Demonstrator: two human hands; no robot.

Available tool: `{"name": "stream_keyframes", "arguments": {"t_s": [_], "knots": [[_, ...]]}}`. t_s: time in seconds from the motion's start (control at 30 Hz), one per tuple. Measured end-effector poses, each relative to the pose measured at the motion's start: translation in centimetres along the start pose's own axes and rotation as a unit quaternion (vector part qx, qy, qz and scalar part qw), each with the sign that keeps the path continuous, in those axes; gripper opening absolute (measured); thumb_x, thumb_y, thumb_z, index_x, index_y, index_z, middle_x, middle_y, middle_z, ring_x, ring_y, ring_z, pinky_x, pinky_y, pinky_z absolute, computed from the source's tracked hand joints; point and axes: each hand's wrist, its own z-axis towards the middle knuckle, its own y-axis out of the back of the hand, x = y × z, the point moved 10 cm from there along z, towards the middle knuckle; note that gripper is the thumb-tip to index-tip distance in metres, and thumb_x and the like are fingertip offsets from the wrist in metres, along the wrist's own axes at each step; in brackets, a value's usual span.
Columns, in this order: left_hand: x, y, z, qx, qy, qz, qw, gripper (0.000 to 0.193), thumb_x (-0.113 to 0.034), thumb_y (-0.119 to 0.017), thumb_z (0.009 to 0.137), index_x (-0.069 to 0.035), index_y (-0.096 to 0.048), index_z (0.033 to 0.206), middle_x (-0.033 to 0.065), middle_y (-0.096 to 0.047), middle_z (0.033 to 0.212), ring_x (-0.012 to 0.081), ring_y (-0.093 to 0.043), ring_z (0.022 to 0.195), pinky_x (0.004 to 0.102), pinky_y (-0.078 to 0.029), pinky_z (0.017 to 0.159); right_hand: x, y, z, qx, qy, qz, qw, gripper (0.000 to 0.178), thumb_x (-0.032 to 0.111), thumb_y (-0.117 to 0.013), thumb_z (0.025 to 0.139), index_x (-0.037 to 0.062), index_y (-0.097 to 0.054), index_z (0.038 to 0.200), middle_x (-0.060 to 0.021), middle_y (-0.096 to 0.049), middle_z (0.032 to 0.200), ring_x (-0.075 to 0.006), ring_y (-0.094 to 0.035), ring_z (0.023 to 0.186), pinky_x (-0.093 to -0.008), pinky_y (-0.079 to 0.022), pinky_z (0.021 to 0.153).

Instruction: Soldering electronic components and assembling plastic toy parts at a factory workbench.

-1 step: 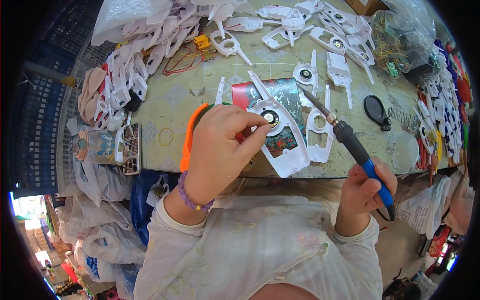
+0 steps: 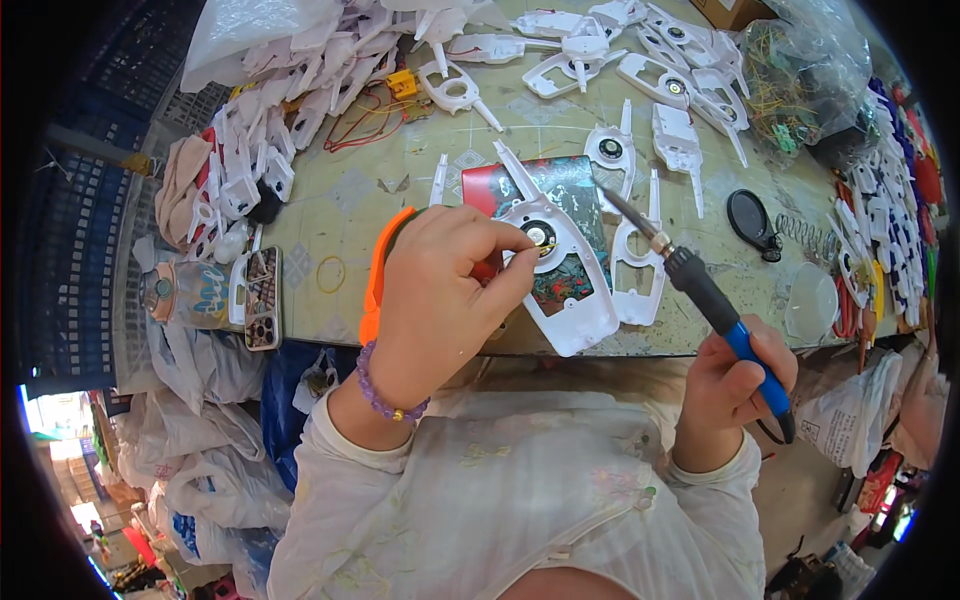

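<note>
The left hand (image 2: pixel 440 290) pinches a thin yellowish wire (image 2: pixel 547 248) over the white plastic housing (image 2: pixel 573 325) at its right; the right hand (image 2: pixel 742 378) clasps a soldering iron (image 2: pixel 702 287). Beyond both spreads a scuffed tabletop (image 2: pixel 345 195); plastic bags (image 2: pixel 220 488) crowd to their left.

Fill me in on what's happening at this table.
The person's left hand pinches a thin yellow wire at the round black part in a white plastic shell. The right hand holds a blue-handled soldering iron, its tip apart from that part. More white parts lie across the table.
</note>
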Motion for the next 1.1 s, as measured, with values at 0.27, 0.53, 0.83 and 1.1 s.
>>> {"name": "stream_keyframes", "arguments": {"t_s": [0.27,0.53,0.83,1.1], "knots": [[-1.7,-0.3,0.4,-0.035,-0.072,0.069,0.994,0.008,-0.005,-0.065,0.063,-0.005,-0.058,0.067,0.0046,-0.062,0.076,0.0244,-0.057,0.073,0.0345,-0.041,0.065,1.5,-0.9,1.9,0.096,0.018,0.016,0.995,0.032,0.033,-0.050,0.093,0.0018,-0.048,0.099,-0.0064,-0.051,0.064,-0.0128,-0.046,0.050,-0.0240,-0.035,0.046],[-2.0,-0.6,0.3,-0.029,-0.071,0.106,0.991,0.008,-0.004,-0.065,0.063,-0.006,-0.058,0.066,0.0019,-0.064,0.079,0.0215,-0.058,0.076,0.0346,-0.039,0.069,1.8,-2.8,2.5,0.181,0.018,0.029,0.983,0.029,0.032,-0.052,0.092,0.0032,-0.050,0.097,-0.0065,-0.055,0.063,-0.0128,-0.046,0.047,-0.0259,-0.035,0.043],[-2.0,-0.9,0.2,-0.021,-0.079,0.112,0.990,0.008,-0.004,-0.065,0.062,-0.006,-0.058,0.066,0.0006,-0.063,0.080,0.0202,-0.058,0.080,0.0354,-0.038,0.072,1.7,-3.0,2.4,0.181,0.021,0.030,0.983,0.029,0.031,-0.053,0.091,0.0034,-0.051,0.098,-0.0060,-0.054,0.063,-0.0129,-0.045,0.047,-0.0260,-0.035,0.043],[-2.3,-0.9,0.1,-0.023,-0.089,0.124,0.988,0.009,-0.003,-0.065,0.062,-0.006,-0.058,0.067,0.0003,-0.064,0.082,0.0193,-0.058,0.082,0.0353,-0.039,0.075,1.9,-3.1,2.9,0.238,-0.003,0.032,0.971,0.027,0.021,-0.065,0.082,0.0045,-0.055,0.101,-0.0060,-0.058,0.069,-0.0214,-0.052,0.050,-0.0325,-0.038,0.045]]}}
